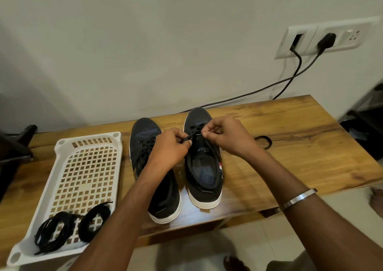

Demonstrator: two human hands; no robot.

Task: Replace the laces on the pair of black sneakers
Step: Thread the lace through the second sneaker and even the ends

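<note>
Two black sneakers with white soles stand side by side on the wooden table, toes away from me: the left sneaker [145, 138] and the right sneaker [204, 173]. Over the right sneaker's eyelets, my left hand [172, 146] pinches a black lace [189, 137], and my right hand [226, 134] pinches the same lace a little further along. The left sneaker's lace [147, 144] is still threaded. Two coiled black laces [72, 227] lie in the near end of a white tray.
The white perforated tray [87, 167] sits at the table's left. A black loop [263, 141], perhaps a hair tie or another coil, lies right of my right hand. Two black cables [290, 82] run from a wall socket [323, 38] down behind the table [300, 146].
</note>
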